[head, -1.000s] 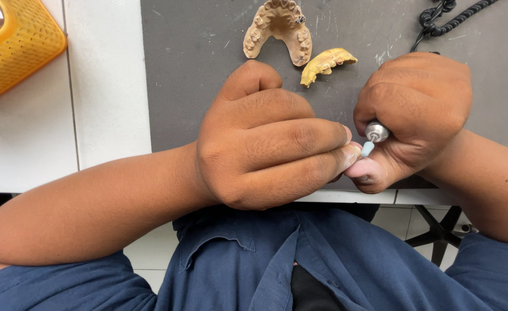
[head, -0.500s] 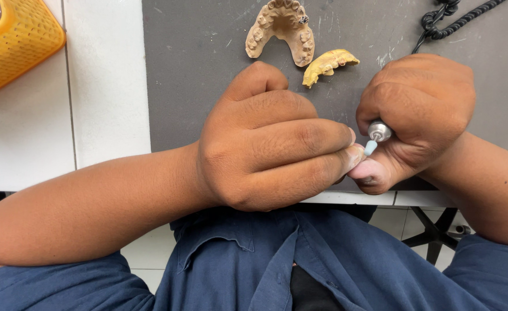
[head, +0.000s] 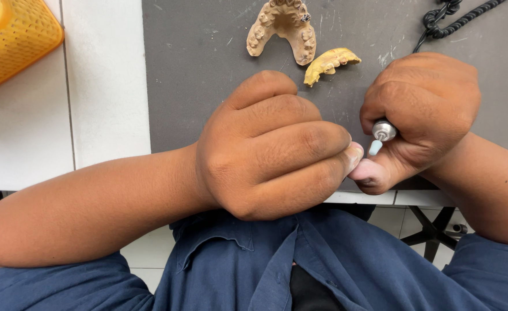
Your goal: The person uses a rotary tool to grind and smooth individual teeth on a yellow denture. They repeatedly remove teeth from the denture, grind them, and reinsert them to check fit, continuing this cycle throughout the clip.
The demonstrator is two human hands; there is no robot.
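The grinding tool (head: 382, 133), a metal-collared handpiece with a pale blue tip, sat in the fisted right hand (head: 421, 112), its long axis running from one o'clock down to seven o'clock, tip aimed at the left hand (head: 271, 150). That hand was curled tight, fingertips pressed together just at nine o'clock of the tip; whatever they pinched was hidden. Both hands hovered over the near edge of a grey mat (head: 196, 69). At twelve o'clock lay a tan tooth cast (head: 282, 26) and a yellow tooth piece (head: 330, 62), a black coiled cord (head: 461, 14) at one o'clock, a yellow basket (head: 12, 40) at ten o'clock
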